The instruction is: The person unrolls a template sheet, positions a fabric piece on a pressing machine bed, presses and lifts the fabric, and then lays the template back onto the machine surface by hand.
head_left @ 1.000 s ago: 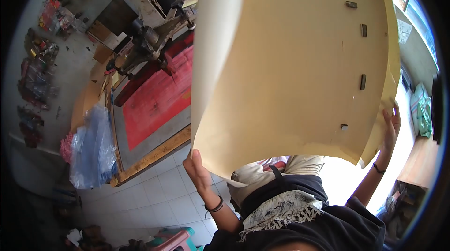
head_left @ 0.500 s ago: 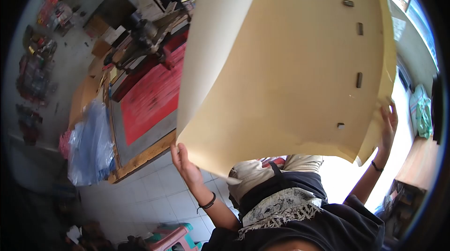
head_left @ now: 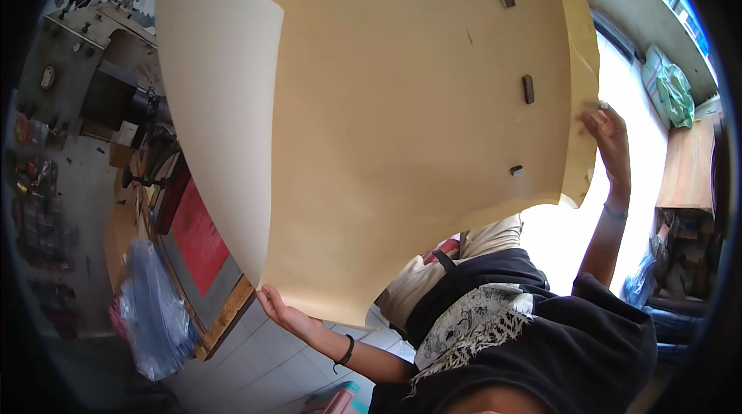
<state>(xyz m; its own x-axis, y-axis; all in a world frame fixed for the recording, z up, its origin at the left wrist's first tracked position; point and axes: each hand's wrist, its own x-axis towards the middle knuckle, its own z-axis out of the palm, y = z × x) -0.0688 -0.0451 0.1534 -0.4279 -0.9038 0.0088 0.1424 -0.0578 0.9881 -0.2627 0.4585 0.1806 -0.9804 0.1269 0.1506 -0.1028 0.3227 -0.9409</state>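
A large, flexible tan sheet [head_left: 402, 128] with a pale back [head_left: 220, 105] is held up before me, its left side curling over. Several small dark blocks [head_left: 528, 89] sit in a row near its right side, beside a yellowish strip [head_left: 581, 89] along that edge. My left hand [head_left: 290, 315] grips the sheet's lower left corner, partly hidden behind it. At the strip, my right hand [head_left: 612, 139] is closed on the edge; a small pale bit shows by its fingertips, too small to name.
At left stands a wood-edged table [head_left: 228, 317] with a red panel [head_left: 197, 236] and a dark metal clamp mechanism [head_left: 158, 159]. Clear plastic bags [head_left: 154, 313] hang by its corner. A pink stool [head_left: 340, 398] is low down. A green-white sack [head_left: 671, 89] rests on a cabinet [head_left: 688, 166] at right.
The view has turned, and the sheet appears farther left and higher, its pale curled side showing wider. Both hands keep hold; my right hand sits higher in view, my left lower.
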